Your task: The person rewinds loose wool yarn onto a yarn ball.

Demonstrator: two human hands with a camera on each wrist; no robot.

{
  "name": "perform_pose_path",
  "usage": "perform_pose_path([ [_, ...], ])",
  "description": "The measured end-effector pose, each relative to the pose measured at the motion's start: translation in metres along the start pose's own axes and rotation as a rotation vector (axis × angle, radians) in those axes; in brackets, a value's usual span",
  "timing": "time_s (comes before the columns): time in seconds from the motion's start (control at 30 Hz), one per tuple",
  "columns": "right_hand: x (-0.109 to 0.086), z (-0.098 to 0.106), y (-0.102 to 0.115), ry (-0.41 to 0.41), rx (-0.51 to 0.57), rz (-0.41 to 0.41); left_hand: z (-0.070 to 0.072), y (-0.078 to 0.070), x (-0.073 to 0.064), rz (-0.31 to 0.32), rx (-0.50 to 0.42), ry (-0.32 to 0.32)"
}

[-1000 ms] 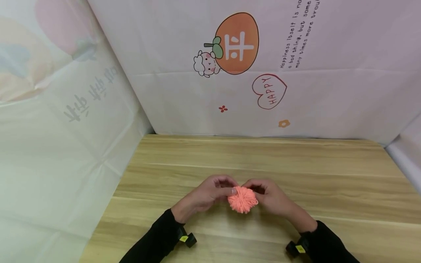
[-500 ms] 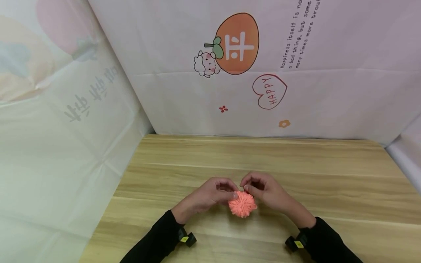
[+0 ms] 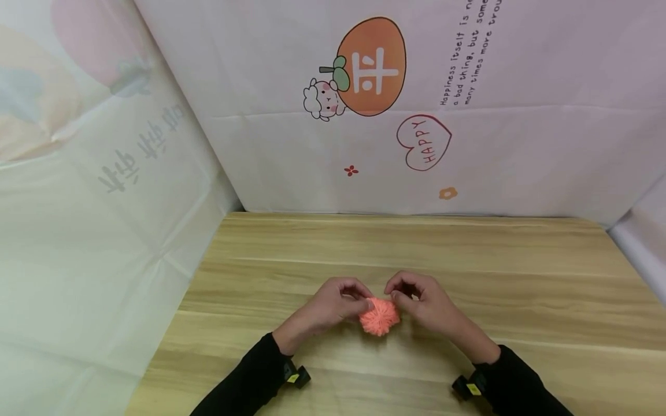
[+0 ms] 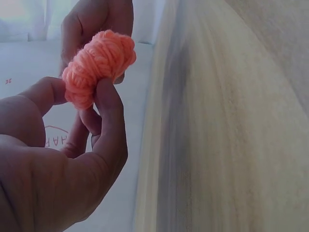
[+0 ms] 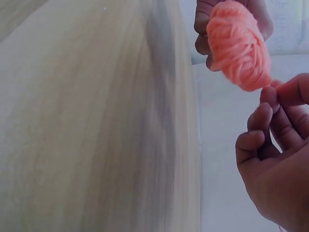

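Note:
A small coral-pink ball of yarn, wound into a flattened bundle, is held above the table. My left hand pinches its left edge between thumb and fingers. In the left wrist view the yarn ball is seen side-on, its strands packed in ridges. At the upper right of the ball, my right hand has thumb and index finger together. The right wrist view shows those fingertips pinching a short end of yarn right at the tip of the ball.
A wood-grain table lies under both hands. Behind it stands a white printed sheet, and another white sheet hangs along the left side. Black sleeves and small wrist cameras cover the forearms.
My right hand has lifted off the ball's right side to its upper right edge. The ball has dipped, then risen slightly and turned in my left hand, showing a different face.

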State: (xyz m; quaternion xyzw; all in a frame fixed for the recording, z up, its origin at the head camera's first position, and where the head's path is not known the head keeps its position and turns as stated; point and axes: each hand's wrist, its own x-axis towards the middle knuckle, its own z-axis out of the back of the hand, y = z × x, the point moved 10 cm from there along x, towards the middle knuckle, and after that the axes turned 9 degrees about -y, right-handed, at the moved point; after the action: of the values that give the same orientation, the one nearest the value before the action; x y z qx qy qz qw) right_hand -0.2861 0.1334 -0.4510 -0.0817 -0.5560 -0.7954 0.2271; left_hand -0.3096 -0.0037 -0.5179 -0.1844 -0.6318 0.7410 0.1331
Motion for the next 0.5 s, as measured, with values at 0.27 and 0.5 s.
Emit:
perform_pose_path([
  [0.27, -0.004, -0.003, -0.026, 0.017, 0.049, -0.076, 0.010, -0.012, 0.001, -0.091, 0.070, -0.108],
  [0.5, -0.008, -0.007, -0.035, 0.071, 0.046, -0.268, 0.012, -0.008, 0.005, -0.120, 0.083, -0.116],
])
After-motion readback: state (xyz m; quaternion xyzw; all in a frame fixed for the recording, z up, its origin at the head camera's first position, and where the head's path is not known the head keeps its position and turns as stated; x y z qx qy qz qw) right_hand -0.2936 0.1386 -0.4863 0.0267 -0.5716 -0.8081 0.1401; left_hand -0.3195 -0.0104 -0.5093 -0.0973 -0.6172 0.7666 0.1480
